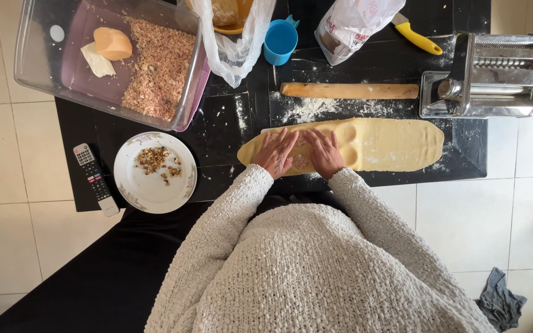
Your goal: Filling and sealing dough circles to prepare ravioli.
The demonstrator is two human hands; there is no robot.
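**Operator A:** Where are the hands lying?

**Operator B:** The left hand (276, 151) and the right hand (324, 152) are both pressing flat on the near-left end of the dough sheet (390, 143), fingers stretched out and slightly spread, clamping nothing. A small mound of filling (300, 161) is showing between them.

**Operator A:** And the sheet itself?

**Operator B:** It is lying lengthwise on the black table (217, 126), with round hollows showing just right of the hands. The rolling pin (349, 90) is resting beyond it, the pasta machine (485, 75) at the far right.

**Operator A:** What is sitting to the left?

**Operator B:** A plate (154, 172) carrying chopped nuts, a remote control (95, 179) beside it, and a clear tub (109, 55) holding cheese.
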